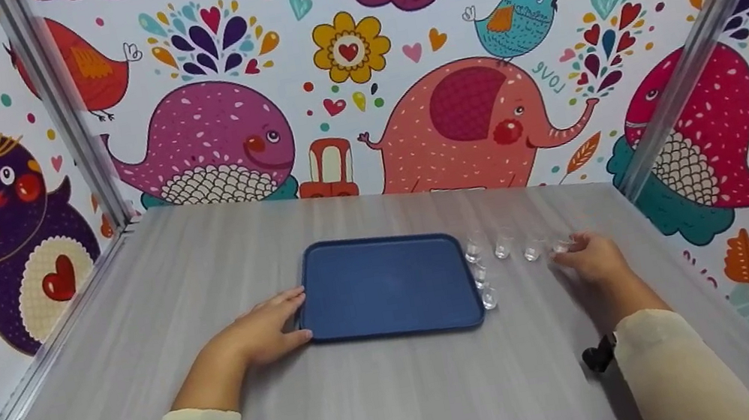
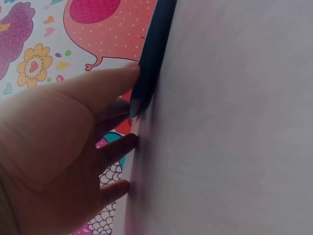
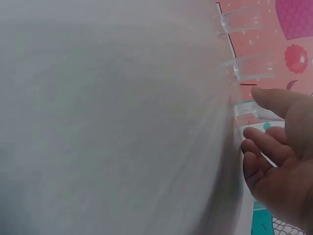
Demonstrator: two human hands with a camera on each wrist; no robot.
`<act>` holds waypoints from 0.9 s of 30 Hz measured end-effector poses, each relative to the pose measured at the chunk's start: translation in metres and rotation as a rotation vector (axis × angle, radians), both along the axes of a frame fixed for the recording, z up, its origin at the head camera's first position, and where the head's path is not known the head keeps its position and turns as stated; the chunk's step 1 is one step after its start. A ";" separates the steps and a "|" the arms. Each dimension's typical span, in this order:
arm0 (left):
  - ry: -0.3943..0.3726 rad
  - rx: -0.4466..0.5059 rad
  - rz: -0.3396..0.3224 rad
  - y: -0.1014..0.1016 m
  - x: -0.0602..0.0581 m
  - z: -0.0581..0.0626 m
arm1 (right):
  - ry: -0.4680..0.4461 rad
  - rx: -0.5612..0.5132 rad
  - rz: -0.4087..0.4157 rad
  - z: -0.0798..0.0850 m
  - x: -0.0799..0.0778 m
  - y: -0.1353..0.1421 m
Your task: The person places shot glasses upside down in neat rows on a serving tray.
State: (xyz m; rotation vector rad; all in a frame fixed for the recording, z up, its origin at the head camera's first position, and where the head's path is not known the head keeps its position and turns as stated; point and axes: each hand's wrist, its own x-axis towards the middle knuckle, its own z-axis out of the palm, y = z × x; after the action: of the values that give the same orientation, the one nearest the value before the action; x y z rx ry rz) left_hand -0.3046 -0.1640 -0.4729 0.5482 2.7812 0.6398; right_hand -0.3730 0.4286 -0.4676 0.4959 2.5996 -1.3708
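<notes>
A blue rectangular tray [image 1: 387, 287] lies flat on the table. My left hand [image 1: 264, 329] touches its left edge, fingers and thumb spread; in the left wrist view the thumb rests against the tray's dark rim [image 2: 155, 54]. To the right of the tray, small clear cups stand in a row, among them one cup [image 1: 502, 246] and another cup [image 1: 533, 250]. My right hand [image 1: 597, 260] holds the clear cup [image 1: 561, 246] at the row's right end between thumb and fingers. That cup [image 3: 264, 113] is partly hidden by the thumb in the right wrist view.
More clear cups, such as a near one [image 1: 488, 297], stand along the tray's right edge. The grey table [image 1: 407, 402] meets printed cartoon walls [image 1: 358, 114] at the back and sides. Metal posts [image 1: 73, 116] rise at the corners.
</notes>
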 end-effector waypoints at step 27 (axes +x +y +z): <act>-0.008 -0.011 0.012 0.002 0.001 0.004 | 0.095 -0.043 -0.097 0.027 0.024 -0.026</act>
State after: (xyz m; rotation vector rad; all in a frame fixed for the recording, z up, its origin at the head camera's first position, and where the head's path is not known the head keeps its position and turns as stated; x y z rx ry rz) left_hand -0.3031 -0.1620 -0.4691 0.5258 2.7809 0.6279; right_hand -0.3495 0.4026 -0.4409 0.5704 2.6454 -1.5131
